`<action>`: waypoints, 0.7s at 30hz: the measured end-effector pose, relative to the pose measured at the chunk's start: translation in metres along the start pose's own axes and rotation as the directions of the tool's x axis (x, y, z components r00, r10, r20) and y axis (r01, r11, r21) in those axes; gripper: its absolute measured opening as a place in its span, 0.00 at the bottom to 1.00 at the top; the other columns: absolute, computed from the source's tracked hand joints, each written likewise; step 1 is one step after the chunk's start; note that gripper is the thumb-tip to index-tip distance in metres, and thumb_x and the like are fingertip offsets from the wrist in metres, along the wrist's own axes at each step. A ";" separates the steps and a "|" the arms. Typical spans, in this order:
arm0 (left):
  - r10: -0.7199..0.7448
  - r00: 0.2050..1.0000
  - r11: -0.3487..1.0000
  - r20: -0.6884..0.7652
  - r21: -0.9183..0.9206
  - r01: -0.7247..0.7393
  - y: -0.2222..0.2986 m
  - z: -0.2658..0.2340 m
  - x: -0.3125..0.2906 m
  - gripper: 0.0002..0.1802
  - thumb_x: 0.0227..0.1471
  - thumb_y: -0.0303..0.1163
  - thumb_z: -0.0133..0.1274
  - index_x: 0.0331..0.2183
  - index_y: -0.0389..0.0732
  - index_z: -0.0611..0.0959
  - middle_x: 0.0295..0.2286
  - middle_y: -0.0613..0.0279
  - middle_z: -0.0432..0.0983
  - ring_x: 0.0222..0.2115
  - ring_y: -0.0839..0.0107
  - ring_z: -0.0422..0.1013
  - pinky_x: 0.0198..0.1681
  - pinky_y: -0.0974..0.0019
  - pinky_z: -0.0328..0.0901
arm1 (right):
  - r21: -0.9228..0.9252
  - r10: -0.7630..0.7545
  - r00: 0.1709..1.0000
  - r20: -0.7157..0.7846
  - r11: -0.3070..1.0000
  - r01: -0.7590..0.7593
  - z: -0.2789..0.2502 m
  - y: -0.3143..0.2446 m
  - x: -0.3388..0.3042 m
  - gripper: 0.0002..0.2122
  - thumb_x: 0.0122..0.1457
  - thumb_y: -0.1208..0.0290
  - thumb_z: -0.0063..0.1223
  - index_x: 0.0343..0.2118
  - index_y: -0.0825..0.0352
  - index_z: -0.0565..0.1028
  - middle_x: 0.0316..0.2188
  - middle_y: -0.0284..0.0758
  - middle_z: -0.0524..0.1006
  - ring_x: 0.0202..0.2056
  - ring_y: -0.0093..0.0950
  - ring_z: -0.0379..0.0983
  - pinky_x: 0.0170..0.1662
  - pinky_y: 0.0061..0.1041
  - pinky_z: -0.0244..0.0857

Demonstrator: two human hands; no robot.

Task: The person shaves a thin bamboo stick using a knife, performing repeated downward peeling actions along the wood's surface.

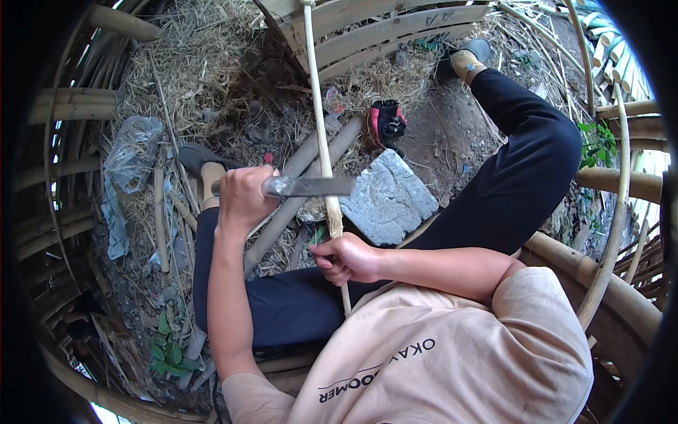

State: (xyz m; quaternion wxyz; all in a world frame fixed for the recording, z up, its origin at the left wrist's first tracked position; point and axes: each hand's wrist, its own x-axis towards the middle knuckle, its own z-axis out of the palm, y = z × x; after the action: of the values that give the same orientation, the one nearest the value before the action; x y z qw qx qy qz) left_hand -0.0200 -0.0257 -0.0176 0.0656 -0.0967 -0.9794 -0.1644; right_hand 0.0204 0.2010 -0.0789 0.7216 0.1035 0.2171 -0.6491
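Note:
My left hand (246, 196) is closed around the handle of a knife (311, 186). Its flat grey blade lies across a long pale stick (320, 127) and points to the right. The stick runs from the top of the view down to my waist, and its surface looks rough and shaved just below the blade. Lower on it, my right hand (349, 258) wraps its fingers round the stick. Some of those fingers are hidden behind it. A grey stone block (388, 199) lies on the ground right of the blade.
Wooden slats (388, 35) stand at the far side. A red and black object (388, 121) lies beyond the block. Clear plastic (132, 154) rests on the straw at left. Bamboo rails (621, 184) surround me, with cut bamboo (618, 53) piled far right.

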 end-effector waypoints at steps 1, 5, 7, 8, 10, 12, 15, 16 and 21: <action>0.056 0.998 0.998 0.000 -0.011 -0.056 0.003 0.005 -0.002 0.16 0.52 0.32 0.54 0.17 0.39 0.72 0.15 0.51 0.70 0.19 0.47 0.71 0.23 0.49 0.62 | 0.007 0.003 1.000 0.018 1.000 -0.004 0.000 0.000 0.000 0.20 0.71 0.61 0.39 0.18 0.60 0.61 0.12 0.22 0.49 0.13 0.18 0.41 0.19 0.23 0.36; 0.065 0.998 0.997 0.027 -0.038 -0.064 0.003 0.024 -0.003 0.16 0.52 0.31 0.55 0.16 0.39 0.72 0.15 0.50 0.71 0.20 0.47 0.72 0.23 0.49 0.63 | 0.013 0.005 0.998 0.069 1.000 -0.006 -0.006 -0.001 0.000 0.21 0.70 0.62 0.39 0.18 0.61 0.61 0.12 0.22 0.50 0.13 0.17 0.41 0.19 0.23 0.36; 0.048 0.999 0.999 0.006 -0.013 -0.048 0.001 0.024 -0.001 0.16 0.52 0.31 0.55 0.16 0.39 0.72 0.15 0.50 0.71 0.20 0.47 0.72 0.23 0.49 0.63 | 0.010 0.021 0.997 0.071 1.000 -0.022 -0.004 -0.002 -0.001 0.21 0.70 0.62 0.39 0.18 0.61 0.61 0.12 0.22 0.50 0.13 0.17 0.41 0.19 0.23 0.36; 0.039 0.999 0.999 -0.005 -0.001 -0.039 -0.001 0.023 0.002 0.16 0.52 0.31 0.55 0.17 0.39 0.72 0.15 0.50 0.71 0.20 0.47 0.72 0.23 0.49 0.63 | 0.009 0.030 0.997 0.072 1.000 -0.030 -0.003 -0.002 -0.001 0.21 0.70 0.62 0.39 0.17 0.61 0.61 0.12 0.22 0.50 0.13 0.17 0.41 0.18 0.23 0.36; 0.046 0.998 0.999 -0.035 0.028 -0.045 -0.007 0.024 0.009 0.15 0.52 0.31 0.55 0.17 0.39 0.73 0.16 0.50 0.72 0.20 0.47 0.72 0.23 0.49 0.64 | 0.013 0.023 0.999 0.043 1.000 -0.024 -0.001 -0.001 -0.002 0.21 0.70 0.62 0.39 0.18 0.61 0.61 0.12 0.22 0.50 0.13 0.17 0.41 0.18 0.23 0.36; 0.059 0.996 0.996 -0.064 0.071 -0.055 -0.011 0.029 0.012 0.15 0.52 0.32 0.55 0.17 0.40 0.73 0.16 0.50 0.72 0.20 0.47 0.72 0.23 0.49 0.64 | 0.018 0.009 1.000 0.025 1.000 -0.010 -0.001 -0.001 -0.004 0.20 0.70 0.62 0.40 0.18 0.61 0.61 0.12 0.22 0.50 0.13 0.17 0.41 0.19 0.23 0.36; 0.038 0.994 0.995 -0.099 0.096 -0.028 -0.011 0.033 0.014 0.14 0.50 0.32 0.56 0.18 0.40 0.73 0.16 0.51 0.73 0.20 0.48 0.72 0.22 0.50 0.64 | 0.031 -0.016 1.000 0.016 0.999 0.016 -0.003 -0.004 -0.004 0.20 0.70 0.63 0.40 0.18 0.61 0.61 0.12 0.22 0.50 0.13 0.17 0.41 0.19 0.23 0.36; 0.033 0.994 0.994 -0.106 0.103 -0.022 -0.012 0.034 0.014 0.13 0.50 0.32 0.56 0.18 0.40 0.73 0.16 0.51 0.73 0.20 0.48 0.73 0.22 0.50 0.64 | 0.039 -0.021 1.000 0.011 0.999 0.021 -0.004 -0.005 -0.004 0.20 0.70 0.63 0.40 0.18 0.61 0.61 0.12 0.22 0.50 0.13 0.18 0.41 0.19 0.23 0.36; -0.036 0.996 0.976 -0.079 0.210 0.052 -0.011 0.026 0.012 0.08 0.48 0.32 0.55 0.21 0.41 0.77 0.19 0.53 0.76 0.22 0.50 0.75 0.25 0.50 0.67 | 0.054 -0.030 1.000 -0.003 0.998 0.030 -0.002 -0.007 -0.001 0.20 0.70 0.63 0.41 0.18 0.61 0.61 0.12 0.22 0.50 0.14 0.18 0.41 0.19 0.23 0.35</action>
State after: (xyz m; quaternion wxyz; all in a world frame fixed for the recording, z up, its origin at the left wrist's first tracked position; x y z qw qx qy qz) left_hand -0.0369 -0.0252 -0.0431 0.1086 -0.0612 -0.9901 -0.0642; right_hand 0.0128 0.2021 -0.0794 0.7084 0.1204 0.2021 -0.6654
